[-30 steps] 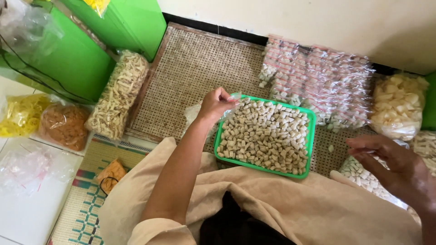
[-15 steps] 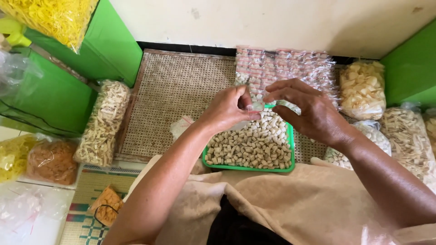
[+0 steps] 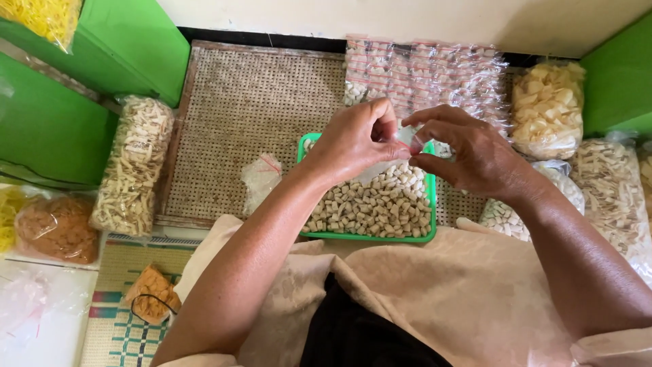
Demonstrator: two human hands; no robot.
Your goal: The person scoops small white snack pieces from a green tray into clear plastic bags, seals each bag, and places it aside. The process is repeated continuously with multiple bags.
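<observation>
Both forearms reach forward from the lap and converge above the green tray [image 3: 430, 219]. The left hand [image 3: 353, 143] is raised, wrist bent slightly, knuckles upward, its thumb and forefinger pinched shut on the edge of a small clear plastic bag [image 3: 405, 137]. The right hand [image 3: 468, 153] comes in from the right, palm turned toward the left one, its fingers [image 3: 426, 120] also closed narrow on the same bag from the other side; the remaining fingers curl loosely. The two hands nearly touch at the fingertips, with the bag held between them just over the far right corner of the tray.

The tray sits on a woven rattan mat [image 3: 251, 122] at the edge of the lap, filled with small pale cube-shaped snacks [image 3: 380, 207]. Beside it to the left lies a crumpled empty clear bag [image 3: 261, 178].

Beyond the hands: a sheet of small filled packets [image 3: 435, 68] against the wall. Right: a bag of pale yellow chips [image 3: 547, 112]. Left: a long bag of stick snacks [image 3: 132, 163] beside a green box [image 3: 54, 122].
</observation>
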